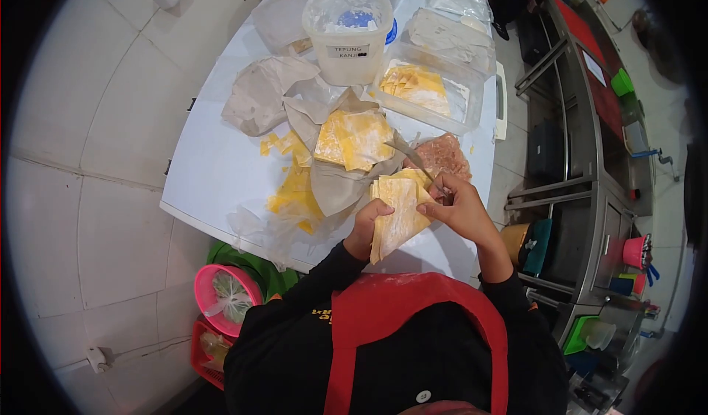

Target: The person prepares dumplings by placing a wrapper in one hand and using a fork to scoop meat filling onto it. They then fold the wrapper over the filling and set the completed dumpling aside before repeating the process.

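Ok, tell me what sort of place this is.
Probably a food-preparation kitchen, perhaps a commercial one: the person's left hand holds a stack of floury yellow sheets, a tub labelled "Tepung Kanji" stands on the white table, and a metal counter runs along the right side.

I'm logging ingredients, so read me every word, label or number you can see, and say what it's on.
"TEPUNG KANJI", then a black smudge: label on the plastic tub.
Yellow lettering on the black shirt: partly hidden, too unclear to read.
White paper at right: too small to read.
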A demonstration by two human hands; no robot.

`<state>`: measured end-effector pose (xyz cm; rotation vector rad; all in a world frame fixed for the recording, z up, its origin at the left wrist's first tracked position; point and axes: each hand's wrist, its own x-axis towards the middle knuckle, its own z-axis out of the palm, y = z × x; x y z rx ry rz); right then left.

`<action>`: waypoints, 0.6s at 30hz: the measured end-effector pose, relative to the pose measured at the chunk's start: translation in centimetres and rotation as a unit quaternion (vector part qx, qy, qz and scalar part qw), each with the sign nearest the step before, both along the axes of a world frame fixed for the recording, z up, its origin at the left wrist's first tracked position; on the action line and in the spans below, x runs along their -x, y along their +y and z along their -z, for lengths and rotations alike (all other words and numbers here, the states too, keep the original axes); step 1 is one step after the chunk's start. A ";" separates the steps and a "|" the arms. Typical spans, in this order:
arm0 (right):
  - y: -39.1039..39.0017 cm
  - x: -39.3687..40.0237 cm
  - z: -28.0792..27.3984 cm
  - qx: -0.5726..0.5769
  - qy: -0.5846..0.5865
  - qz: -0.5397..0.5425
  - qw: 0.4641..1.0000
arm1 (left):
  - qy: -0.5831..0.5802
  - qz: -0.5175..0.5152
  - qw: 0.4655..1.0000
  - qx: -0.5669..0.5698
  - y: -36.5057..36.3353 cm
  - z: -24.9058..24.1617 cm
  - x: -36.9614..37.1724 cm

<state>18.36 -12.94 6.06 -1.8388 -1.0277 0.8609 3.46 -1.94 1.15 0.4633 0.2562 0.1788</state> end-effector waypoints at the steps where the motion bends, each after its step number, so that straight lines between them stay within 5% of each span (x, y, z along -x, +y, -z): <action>1: 0.0 -0.5 0.5 0.022 0.062 -0.004 0.998 | 0.025 -0.002 1.000 -0.016 0.0 -0.1 0.0; 10: 0.6 -1.1 2.3 0.016 0.198 0.016 0.980 | -0.116 0.010 0.988 0.101 -0.2 2.2 -0.7; 16: 0.4 -2.0 2.6 0.073 0.197 -0.045 0.977 | -0.037 0.040 0.991 0.123 1.1 4.0 0.0; 18: 1.0 -3.2 1.9 0.089 0.152 -0.066 0.982 | -0.106 0.055 0.975 0.185 1.6 4.6 -0.2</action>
